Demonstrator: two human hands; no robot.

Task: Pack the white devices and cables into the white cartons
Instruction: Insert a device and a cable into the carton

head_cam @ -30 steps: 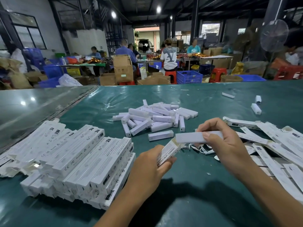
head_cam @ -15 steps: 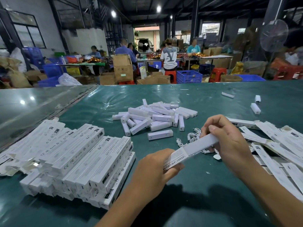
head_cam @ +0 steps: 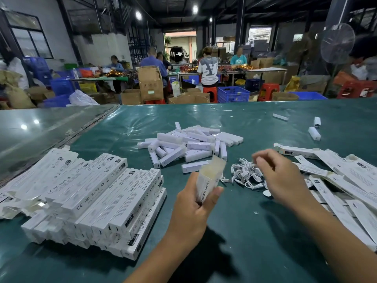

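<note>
My left hand [head_cam: 193, 209] grips an open carton [head_cam: 209, 178]; right hand [head_cam: 283, 180], fingers loosely curled, blurred, over cables [head_cam: 244, 174] — grip unclear.

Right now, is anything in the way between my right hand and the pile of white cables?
Nothing visible blocks it. The right hand hovers directly over the tangle of white cables, its fingers at the pile's right edge. The open carton in the left hand sits to the pile's left, clear of that path.
</note>
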